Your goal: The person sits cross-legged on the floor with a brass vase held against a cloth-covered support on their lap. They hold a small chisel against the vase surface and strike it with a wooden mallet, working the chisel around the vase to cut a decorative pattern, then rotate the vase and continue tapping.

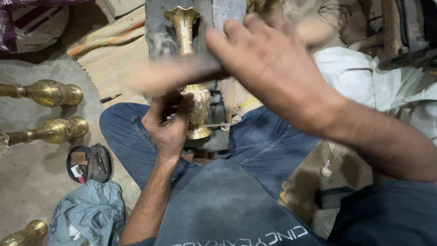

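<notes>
A brass vase (196, 102) with a flared fluted mouth lies on a dark block (159, 32) between my knees. My left hand (167, 123) rests against the vase's belly, pinching what looks like a small dark tool, hard to make out. My right hand (268, 68) is raised over the vase, closed on a wooden handle (170, 75) that is motion-blurred and points left. The head of this tool is hidden.
Two brass vases (48, 92) (54, 130) lie on the concrete floor at left, another (25, 234) at bottom left. An open small case (88, 162) and a crumpled grey cloth (88, 214) lie beside my left knee. A woven mat (111, 59) lies ahead. A person in white clothing (378, 82) sits at right.
</notes>
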The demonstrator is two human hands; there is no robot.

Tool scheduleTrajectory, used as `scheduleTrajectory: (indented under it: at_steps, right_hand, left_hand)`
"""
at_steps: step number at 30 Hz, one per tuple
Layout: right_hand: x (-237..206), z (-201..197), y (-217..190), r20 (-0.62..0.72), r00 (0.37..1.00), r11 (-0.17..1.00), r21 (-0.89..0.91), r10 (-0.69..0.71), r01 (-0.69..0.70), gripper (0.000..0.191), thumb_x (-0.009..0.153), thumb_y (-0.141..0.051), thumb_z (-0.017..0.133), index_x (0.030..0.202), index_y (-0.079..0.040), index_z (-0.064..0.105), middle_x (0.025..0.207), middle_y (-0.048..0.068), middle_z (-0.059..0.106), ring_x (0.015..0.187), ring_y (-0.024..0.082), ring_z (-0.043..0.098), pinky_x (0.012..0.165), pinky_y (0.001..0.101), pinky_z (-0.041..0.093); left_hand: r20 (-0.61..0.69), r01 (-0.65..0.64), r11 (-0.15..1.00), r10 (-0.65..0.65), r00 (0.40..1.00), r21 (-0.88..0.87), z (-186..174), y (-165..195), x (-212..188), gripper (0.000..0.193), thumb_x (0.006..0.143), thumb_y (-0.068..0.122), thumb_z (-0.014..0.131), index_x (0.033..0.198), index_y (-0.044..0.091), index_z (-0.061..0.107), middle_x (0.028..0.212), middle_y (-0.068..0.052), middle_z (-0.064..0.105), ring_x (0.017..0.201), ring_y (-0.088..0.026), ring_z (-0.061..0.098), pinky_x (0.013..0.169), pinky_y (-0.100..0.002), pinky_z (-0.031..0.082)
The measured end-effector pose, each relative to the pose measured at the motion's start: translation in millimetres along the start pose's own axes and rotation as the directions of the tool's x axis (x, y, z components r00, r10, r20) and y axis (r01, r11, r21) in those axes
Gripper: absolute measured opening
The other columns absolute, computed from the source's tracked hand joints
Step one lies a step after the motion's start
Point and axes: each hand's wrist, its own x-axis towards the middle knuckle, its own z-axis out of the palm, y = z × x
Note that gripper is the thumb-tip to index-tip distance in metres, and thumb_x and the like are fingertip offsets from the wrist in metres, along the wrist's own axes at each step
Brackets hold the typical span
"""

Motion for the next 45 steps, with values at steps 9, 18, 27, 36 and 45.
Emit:
scheduleTrajectory:
  at_steps: [9, 18, 27, 36, 45]
  right_hand:
    - [-4, 1, 0, -0.08, 0.993, 0.936, -0.349, -0.086, 0.053, 0.023, 0.097, -0.02, 0.074, 0.112, -0.014, 0.057, 0.1, 0.001, 0.062, 0.101, 0.02, 0.065, 0.094, 0.0416, 0.047]
    - [-7, 1, -1, -0.083, 0.995, 0.995, -0.077, -0.062, 0.056, 0.018, 0.102, -0.014, 0.07, 0.115, -0.008, 0.059, 0.103, 0.004, 0.063, 0.098, 0.018, 0.062, 0.096, 0.0393, 0.043]
    - [-9, -4, -1, -0.015, 0.995, 0.892, -0.445, -0.1, 0.082, 0.016, 0.093, -0.019, 0.07, 0.107, -0.02, 0.062, 0.09, -0.004, 0.062, 0.092, 0.013, 0.065, 0.093, 0.0375, 0.051]
    - [-23, -2, 3, -0.11, 0.99, 0.961, -0.269, -0.093, 0.061, 0.019, 0.102, -0.016, 0.069, 0.118, -0.014, 0.059, 0.108, 0.002, 0.062, 0.101, 0.02, 0.064, 0.085, 0.04, 0.05]
    - [-27, -3, 4, -0.039, 0.999, 0.994, 0.111, 0.007, -0.003, 0.02, 0.102, -0.009, 0.067, 0.117, -0.005, 0.056, 0.103, 0.007, 0.06, 0.101, 0.022, 0.061, 0.095, 0.0405, 0.046]
  left_hand:
    - [-0.014, -0.099, 0.995, 0.099, 0.995, -0.003, 1, -6, -2, 0.027, 0.098, 0.006, 0.078, 0.121, -0.001, 0.067, 0.105, -0.008, 0.077, 0.094, -0.013, 0.076, 0.085, -0.028, 0.061]
    - [-0.01, -0.13, 0.987, 0.132, 0.991, 0.098, 2, -8, -4, 0.024, 0.097, 0.008, 0.083, 0.116, 0.001, 0.069, 0.099, -0.009, 0.078, 0.088, -0.016, 0.078, 0.078, -0.029, 0.063]
    - [0.003, -0.143, 0.986, 0.143, 0.99, 0.082, 3, -16, -9, 0.029, 0.094, 0.005, 0.072, 0.122, -0.001, 0.069, 0.106, -0.011, 0.077, 0.094, -0.019, 0.076, 0.084, -0.031, 0.063]
    - [0.016, -0.254, 0.964, 0.254, 0.967, 0.083, 4, -13, -9, 0.03, 0.093, 0.003, 0.084, 0.118, -0.001, 0.068, 0.113, -0.015, 0.074, 0.102, -0.023, 0.074, 0.088, -0.035, 0.06]
    - [0.022, -0.19, 0.962, 0.19, 0.982, 0.196, 6, -1, -6, 0.029, 0.094, 0.005, 0.085, 0.118, -0.001, 0.068, 0.099, -0.012, 0.076, 0.087, -0.018, 0.075, 0.078, -0.032, 0.06]
